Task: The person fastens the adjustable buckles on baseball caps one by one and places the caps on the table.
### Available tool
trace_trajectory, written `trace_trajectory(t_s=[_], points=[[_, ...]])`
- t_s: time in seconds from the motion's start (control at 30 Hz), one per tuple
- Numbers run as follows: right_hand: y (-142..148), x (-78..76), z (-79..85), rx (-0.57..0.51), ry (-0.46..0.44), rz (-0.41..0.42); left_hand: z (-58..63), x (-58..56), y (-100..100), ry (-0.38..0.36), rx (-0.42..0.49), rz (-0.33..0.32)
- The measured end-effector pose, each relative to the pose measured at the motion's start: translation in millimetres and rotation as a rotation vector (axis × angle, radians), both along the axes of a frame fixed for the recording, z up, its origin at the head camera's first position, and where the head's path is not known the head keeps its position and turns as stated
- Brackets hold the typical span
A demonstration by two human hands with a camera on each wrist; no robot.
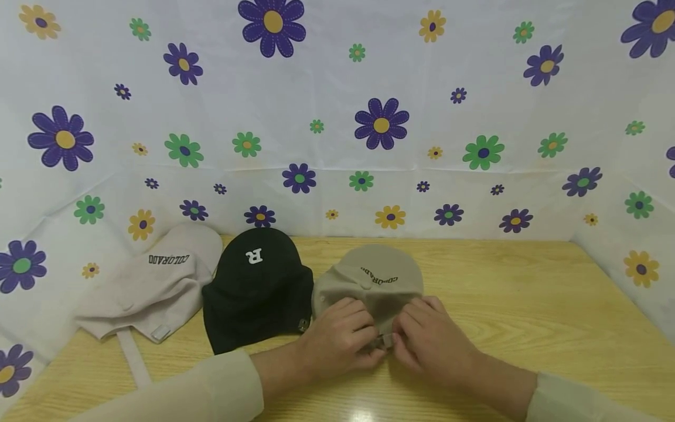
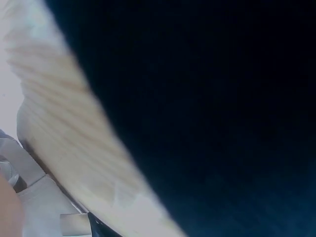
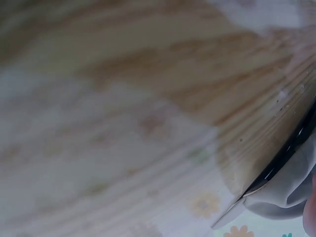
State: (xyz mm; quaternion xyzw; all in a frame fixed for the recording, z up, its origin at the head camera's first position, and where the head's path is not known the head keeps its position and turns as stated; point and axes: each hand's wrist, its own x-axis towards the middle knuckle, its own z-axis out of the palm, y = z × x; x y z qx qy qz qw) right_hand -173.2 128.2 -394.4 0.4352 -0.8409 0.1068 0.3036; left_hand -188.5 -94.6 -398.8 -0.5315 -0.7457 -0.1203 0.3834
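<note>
Left hand (image 1: 337, 339), right hand (image 1: 437, 341): fingers curled, pinching strap (image 1: 388, 340) of tan cap (image 1: 387, 261) | likely steadying it from both sides | black cap (image 1: 258, 299): left of tan cap

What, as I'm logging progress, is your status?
Left hand and right hand gripping near edge of beige fabric cap with dark lettering. Cap on wood-grain table. Black fabric cap with white R close on left, not visibly blocking.
</note>
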Motion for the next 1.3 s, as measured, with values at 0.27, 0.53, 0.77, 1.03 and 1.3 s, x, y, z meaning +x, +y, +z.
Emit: trace_trajectory(t_s=[0.27,0.53,0.77,1.03,1.3], points=[[5.4,-0.7,2.3,-0.008,-0.014,0.031,-0.7,-0.9,-0.5,0.014,-0.021,0.01],[2.8,-2.3,2.1,0.041,0.044,0.166,-2.2,-3.3,-2.6,0.047,-0.027,0.005],[2.9,-2.7,2.3,0.047,0.055,0.195,-1.9,-3.2,-1.4,0.047,-0.021,0.007],[2.8,-4.3,1.8,0.073,0.105,0.213,-2.0,-3.7,-1.1,0.047,-0.018,-0.002],[2.4,-5.1,1.0,0.075,0.114,0.218,-2.0,-3.5,-1.5,0.038,-0.025,-0.01]])
